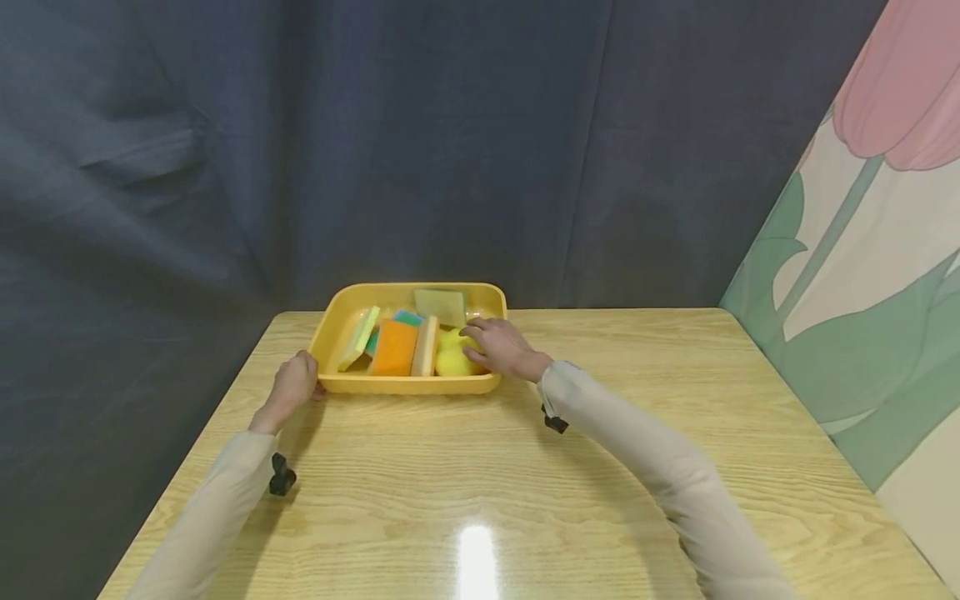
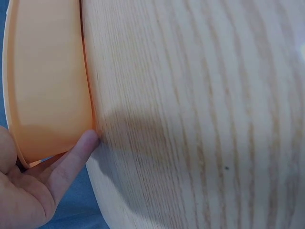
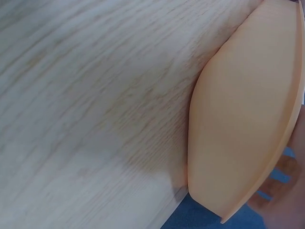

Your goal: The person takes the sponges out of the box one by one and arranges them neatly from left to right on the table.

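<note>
A yellow plastic tray (image 1: 412, 385) stands near the table's far edge, holding several sponge-like blocks. At its front left corner my left hand (image 1: 293, 384) grips the rim; in the left wrist view its fingers (image 2: 71, 164) curl round the tray's end. My right hand (image 1: 504, 345) reaches over the right rim, its fingers spread at a bright yellow rounded object (image 1: 452, 357). Beside that object stand a cream block (image 1: 424, 346) and an orange block (image 1: 394, 348). The right wrist view shows mostly the tray's outer wall (image 3: 238, 114), with the fingers partly hidden behind its rim.
Also in the tray are a lime-yellow block (image 1: 359, 338), a blue-green piece (image 1: 407, 317) and a pale green block (image 1: 440, 307). A dark curtain (image 1: 450, 150) hangs behind the wooden table (image 1: 420, 483). A flower-patterned wall (image 1: 862, 275) is at the right.
</note>
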Motion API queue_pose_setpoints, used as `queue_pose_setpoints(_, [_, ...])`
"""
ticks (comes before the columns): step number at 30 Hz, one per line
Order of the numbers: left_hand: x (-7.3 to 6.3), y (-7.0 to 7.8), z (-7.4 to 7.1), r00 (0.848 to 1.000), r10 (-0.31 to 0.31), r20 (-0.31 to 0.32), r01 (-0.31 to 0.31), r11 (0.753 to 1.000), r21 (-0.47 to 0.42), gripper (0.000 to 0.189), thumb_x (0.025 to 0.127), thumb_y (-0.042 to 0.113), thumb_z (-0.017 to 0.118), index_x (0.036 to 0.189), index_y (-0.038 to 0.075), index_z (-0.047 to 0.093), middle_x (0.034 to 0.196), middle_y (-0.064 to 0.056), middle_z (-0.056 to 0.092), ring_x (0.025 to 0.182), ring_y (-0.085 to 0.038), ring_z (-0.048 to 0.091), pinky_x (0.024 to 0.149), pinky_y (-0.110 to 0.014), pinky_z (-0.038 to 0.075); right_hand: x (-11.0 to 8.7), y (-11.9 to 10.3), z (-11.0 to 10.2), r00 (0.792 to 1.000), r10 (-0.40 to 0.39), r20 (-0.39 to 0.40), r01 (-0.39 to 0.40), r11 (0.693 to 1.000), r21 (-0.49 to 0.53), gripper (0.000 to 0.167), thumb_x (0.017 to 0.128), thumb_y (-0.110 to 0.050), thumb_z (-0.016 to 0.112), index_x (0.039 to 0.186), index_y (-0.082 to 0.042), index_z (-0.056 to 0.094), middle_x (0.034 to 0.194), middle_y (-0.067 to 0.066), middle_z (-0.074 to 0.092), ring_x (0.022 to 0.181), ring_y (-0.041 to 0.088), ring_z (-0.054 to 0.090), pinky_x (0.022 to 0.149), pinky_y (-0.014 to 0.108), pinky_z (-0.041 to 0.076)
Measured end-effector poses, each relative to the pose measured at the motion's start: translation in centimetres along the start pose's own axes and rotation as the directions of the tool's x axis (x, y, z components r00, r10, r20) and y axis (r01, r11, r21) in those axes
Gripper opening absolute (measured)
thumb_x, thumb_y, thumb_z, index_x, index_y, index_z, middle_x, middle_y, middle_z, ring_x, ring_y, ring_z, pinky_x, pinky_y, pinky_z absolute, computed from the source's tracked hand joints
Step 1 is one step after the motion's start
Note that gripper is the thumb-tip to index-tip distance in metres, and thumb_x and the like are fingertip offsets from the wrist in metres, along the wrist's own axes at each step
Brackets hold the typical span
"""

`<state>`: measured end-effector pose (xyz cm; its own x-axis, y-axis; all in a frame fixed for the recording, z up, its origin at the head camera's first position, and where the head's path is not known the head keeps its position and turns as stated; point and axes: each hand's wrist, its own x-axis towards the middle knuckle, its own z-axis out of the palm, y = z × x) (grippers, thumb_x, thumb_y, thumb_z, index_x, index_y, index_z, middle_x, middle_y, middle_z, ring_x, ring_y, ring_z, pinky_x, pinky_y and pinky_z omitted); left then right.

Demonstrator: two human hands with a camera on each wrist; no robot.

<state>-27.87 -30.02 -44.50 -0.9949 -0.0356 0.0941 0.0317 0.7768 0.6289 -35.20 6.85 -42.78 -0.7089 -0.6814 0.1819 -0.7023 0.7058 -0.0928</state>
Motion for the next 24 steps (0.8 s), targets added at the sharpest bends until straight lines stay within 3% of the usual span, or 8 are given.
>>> queue_pose_setpoints(7, [-0.1, 0.17, 0.15, 1.0, -0.027, 0.006, 0.027, 1.0, -0.011, 0.036, 0.106, 0.008, 0.021, 0.1, -0.016, 0.047, 0.082, -0.031, 0.062, 0.064, -0.036, 0.07, 0.053, -0.034, 0.06, 0.05, -0.29, 0.02, 0.99, 0.044, 0.133, -0.04, 0.999, -0.034, 0.05, 0.104, -0.037, 0.05, 0.146, -0.009, 0.047, 0.153, 0.021, 0.036, 0.139, 0.037, 0.037, 0.116, 0.052, 0.03])
queue_pose_setpoints(16, [-0.18, 0.05, 0.12, 1.0, -0.006, 0.0, 0.006, 1.0, -0.013, 0.037, 0.105, 0.008, 0.02, 0.097, -0.015, 0.048, 0.079, -0.03, 0.062, 0.062, -0.036, 0.07, 0.052, -0.034, 0.06, -0.06, -0.37, 0.23, 0.984, 0.062, 0.169, -0.061, 0.998, -0.015, 0.05, 0.105, -0.038, 0.047, 0.146, -0.012, 0.047, 0.151, 0.016, 0.043, 0.14, 0.035, 0.036, 0.117, 0.051, 0.025])
queue_pose_setpoints(24, [0.07, -0.21, -0.05, 1.0, 0.001, 0.005, -0.001, 1.0, -0.023, 0.037, 0.105, 0.007, 0.02, 0.097, -0.015, 0.048, 0.078, -0.029, 0.062, 0.06, -0.034, 0.069, 0.051, -0.034, 0.06, 0.18, -0.39, 0.34, 0.983, 0.065, 0.171, -0.061, 0.998, -0.027, 0.049, 0.104, -0.039, 0.048, 0.145, -0.013, 0.05, 0.147, 0.012, 0.048, 0.137, 0.033, 0.04, 0.116, 0.051, 0.027])
